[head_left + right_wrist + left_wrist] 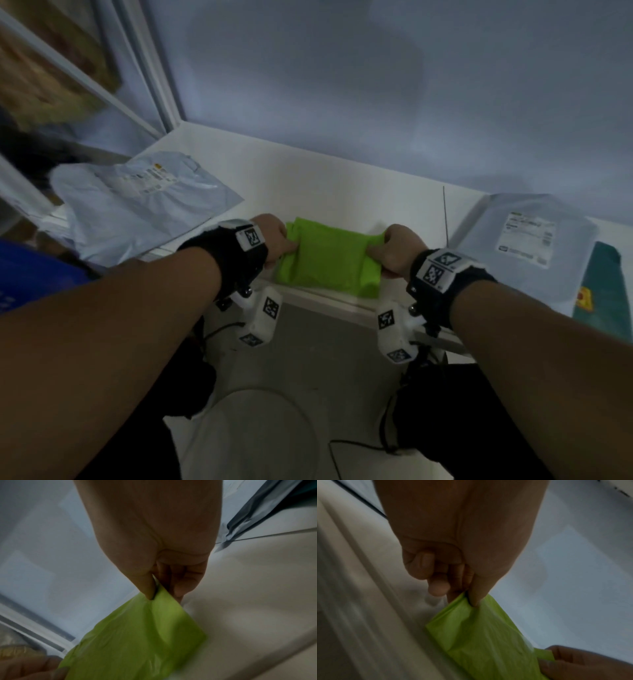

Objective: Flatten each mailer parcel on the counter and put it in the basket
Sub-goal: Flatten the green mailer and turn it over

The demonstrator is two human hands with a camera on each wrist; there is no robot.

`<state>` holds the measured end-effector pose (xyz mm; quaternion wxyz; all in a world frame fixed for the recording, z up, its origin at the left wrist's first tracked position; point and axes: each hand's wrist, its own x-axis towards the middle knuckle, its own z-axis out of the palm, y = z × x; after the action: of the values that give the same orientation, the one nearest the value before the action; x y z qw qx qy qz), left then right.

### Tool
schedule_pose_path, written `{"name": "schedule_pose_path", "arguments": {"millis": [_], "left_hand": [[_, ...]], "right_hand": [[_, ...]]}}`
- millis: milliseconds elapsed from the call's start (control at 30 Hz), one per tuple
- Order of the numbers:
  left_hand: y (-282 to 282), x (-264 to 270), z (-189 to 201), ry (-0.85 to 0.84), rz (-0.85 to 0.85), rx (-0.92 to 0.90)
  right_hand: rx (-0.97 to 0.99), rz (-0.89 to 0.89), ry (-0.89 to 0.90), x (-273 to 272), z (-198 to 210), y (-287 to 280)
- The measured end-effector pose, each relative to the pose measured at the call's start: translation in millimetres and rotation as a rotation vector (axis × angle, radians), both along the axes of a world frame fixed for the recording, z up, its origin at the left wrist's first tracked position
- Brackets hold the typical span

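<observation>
1. We've got the bright lime-green plastic mailer parcel (327,262) in the middle of the head view, down at the front edge of the white counter (329,192).
2. Our left hand (274,240) pinches the parcel's left end. In the left wrist view, the thumb (475,596) clamps the green plastic against the curled fingers.
3. Our right hand (394,250) does the same on the right end, with the thumb (148,588) pressing the plastic into the fingers behind it. So both hands are closed tight on the same parcel, one at each end.
4. We can't really tell if the parcel is resting on the counter or held just above it.
5. Upper left of the frame: a crumpled pale grey plastic mailer with a printed label (137,202), lying near the counter's left end.
6. Right side of the frame: a flatter pale grey mailer with a white shipping label (524,246), and just beside it, at the far right edge, a dark teal package (609,291).
</observation>
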<state>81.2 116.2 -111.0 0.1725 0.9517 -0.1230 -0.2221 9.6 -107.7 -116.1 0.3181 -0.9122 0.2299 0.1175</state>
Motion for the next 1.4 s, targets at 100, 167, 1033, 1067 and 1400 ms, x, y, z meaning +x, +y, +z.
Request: {"name": "schedule_pose_path", "arguments": {"millis": [100,167,1033,1067,1400], "left_hand": [[-5,-5,0,-0.086,0.024,0.083],[-7,-8,1,-0.114,0.023,0.105],[-30,-42,-70,-0.289,-0.261,0.093],[-29,-42,-69,-0.279,-0.262,0.097],[-37,-38,-50,-0.170,-0.285,0.155]], "right_hand": [[-0.069,-0.054,0.054,-4,3,0],[-0.134,-0.080,0.014,-7,7,4],[-0.362,0.173,-0.118,-42,-68,56],[-0.361,0.172,-0.111,-43,-68,56],[-0.392,0.192,-0.079,-35,-60,56]]}}
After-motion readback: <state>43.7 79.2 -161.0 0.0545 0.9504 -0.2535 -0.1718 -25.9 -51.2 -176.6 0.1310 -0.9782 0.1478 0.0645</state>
